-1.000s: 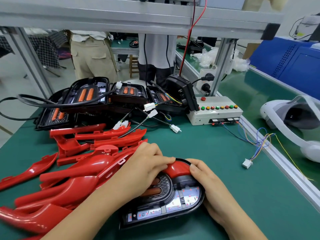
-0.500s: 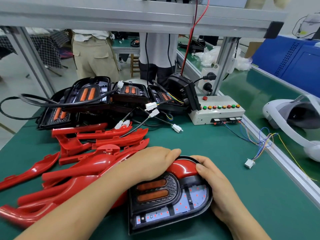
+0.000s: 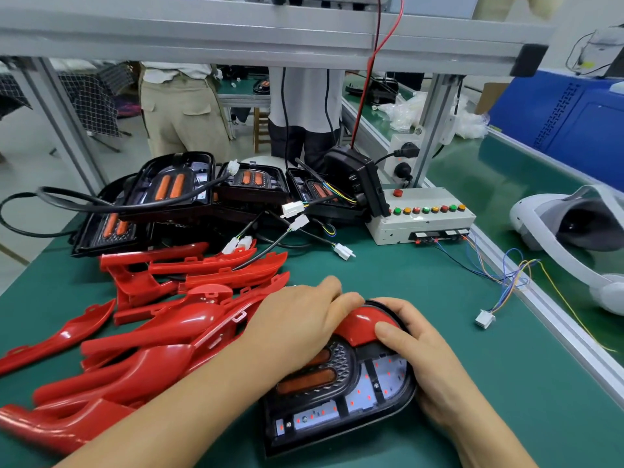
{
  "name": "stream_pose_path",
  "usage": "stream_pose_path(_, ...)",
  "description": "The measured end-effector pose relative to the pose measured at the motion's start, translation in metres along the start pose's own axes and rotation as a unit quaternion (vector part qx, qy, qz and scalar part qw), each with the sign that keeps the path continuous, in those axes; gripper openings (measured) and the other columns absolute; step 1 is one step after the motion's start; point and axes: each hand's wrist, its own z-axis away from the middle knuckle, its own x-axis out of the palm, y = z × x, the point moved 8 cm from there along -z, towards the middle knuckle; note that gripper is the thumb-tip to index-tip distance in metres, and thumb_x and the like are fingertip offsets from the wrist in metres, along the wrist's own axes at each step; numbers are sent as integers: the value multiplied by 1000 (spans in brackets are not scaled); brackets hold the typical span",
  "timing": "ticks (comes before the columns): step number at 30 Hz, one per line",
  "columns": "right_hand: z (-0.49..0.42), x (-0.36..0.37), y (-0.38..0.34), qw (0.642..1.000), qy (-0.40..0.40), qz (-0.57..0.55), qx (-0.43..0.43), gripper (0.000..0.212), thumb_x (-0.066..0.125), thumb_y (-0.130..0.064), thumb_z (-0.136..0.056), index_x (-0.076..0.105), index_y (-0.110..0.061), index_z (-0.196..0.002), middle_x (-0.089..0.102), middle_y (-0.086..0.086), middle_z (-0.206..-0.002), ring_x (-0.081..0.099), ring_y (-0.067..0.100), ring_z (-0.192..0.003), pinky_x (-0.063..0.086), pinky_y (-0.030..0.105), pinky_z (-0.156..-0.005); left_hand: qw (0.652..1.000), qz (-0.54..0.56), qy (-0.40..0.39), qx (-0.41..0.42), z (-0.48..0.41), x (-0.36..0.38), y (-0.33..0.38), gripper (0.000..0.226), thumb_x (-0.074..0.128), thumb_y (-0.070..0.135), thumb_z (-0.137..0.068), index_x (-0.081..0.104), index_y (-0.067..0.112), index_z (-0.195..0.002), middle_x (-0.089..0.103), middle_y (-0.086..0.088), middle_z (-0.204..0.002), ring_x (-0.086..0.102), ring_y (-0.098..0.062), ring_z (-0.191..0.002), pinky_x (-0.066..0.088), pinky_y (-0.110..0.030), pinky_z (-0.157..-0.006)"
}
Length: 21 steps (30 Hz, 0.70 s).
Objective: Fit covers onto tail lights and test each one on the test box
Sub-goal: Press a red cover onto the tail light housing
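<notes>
At the bench's near edge, the left hand curls over a red cover, the right hand grips the tail light; the test box and piled covers apparently await.

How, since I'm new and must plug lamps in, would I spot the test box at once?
On the green bench, go to the foot of the grey frame post. The test box is the pale flat box there; unlike the black tail lights stacked beside it, it carries a row of coloured buttons.
</notes>
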Motion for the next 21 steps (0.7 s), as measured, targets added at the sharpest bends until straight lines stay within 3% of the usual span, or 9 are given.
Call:
stream_pose_path(2, 1, -2, 0, 1000, 8, -2, -3, 30, 72, -28, -70, 69, -24, -99, 71, 10, -107, 67, 23, -95, 52, 34, -82, 995, 99, 5, 3, 3, -9, 1, 40, 19, 57, -93, 44, 36, -117, 61, 9, -107, 56, -15, -100, 42, -36, -84)
stream_pose_path(4, 1, -3, 0, 1000, 9, 3, -4, 31, 74, -29, -70, 69, -24, -100, 71, 10, -108, 67, 23, -96, 54, 32, -81, 990, 134, -14, 45, 6, -9, 6, 32, 35, 52, -95, 49, 34, -118, 59, 14, -113, 52, -3, -103, 39, -25, -89)
stream_pose_path(6, 2, -3, 0, 1000, 6, -1, -2, 39, 78, -33, -65, 68, -23, -102, 70, 11, -108, 68, 23, -95, 55, 30, -78, 985, 165, -38, 25, 8, -5, -1, 26, 43, 48, -95, 49, 34, -116, 58, 19, -115, 50, 2, -104, 38, -21, -90)
stream_pose_path(8, 3, -3, 0, 1000, 5, -2, 0, 44, 78, -36, -61, 68, -23, -102, 71, 11, -107, 68, 24, -93, 55, 29, -77, 981, 183, -56, -32, 8, -1, -10, 24, 36, 49, -95, 49, 36, -111, 59, 18, -109, 52, -4, -104, 38, -25, -90)
stream_pose_path(10, 2, -3, 0, 1000, 6, 4, 0, 42, 78, -35, -61, 69, -25, -100, 71, 10, -106, 68, 23, -93, 55, 29, -76, 988, 125, -82, -32, 3, 0, -7, 25, 28, 43, -100, 49, 40, -87, 56, 12, -89, 54, -17, -95, 37, -30, -83)
stream_pose_path(12, 1, -2, 0, 1000, 3, 1, 2, 39, 77, -31, -62, 68, -24, -99, 71, 10, -105, 68, 23, -91, 54, 29, -75, 992, 71, -101, -34, -3, -2, -4, 38, 25, 38, -103, 36, 38, -67, 56, 2, -83, 53, -23, -89, 37, -36, -81)
stream_pose_path(16, 0, -4, 2, 1000, 5, -9, 18, 37, 76, -26, -64, 68, -21, -100, 70, 13, -104, 68, 26, -88, 54, 34, -76, 991, 32, -120, -39, -13, 3, -5, 38, 22, 42, -103, 51, 26, -85, 63, -3, -94, 54, -24, -90, 41, -38, -81)
stream_pose_path(21, 0, -8, 2, 1000, 9, -2, 15, 33, 71, -25, -70, 68, -20, -102, 70, 15, -107, 68, 29, -91, 56, 36, -79, 993, 29, -110, -16, -12, 11, -2, 26, 20, 37, -103, 40, 34, -87, 60, 1, -96, 53, -23, -93, 40, -37, -80)
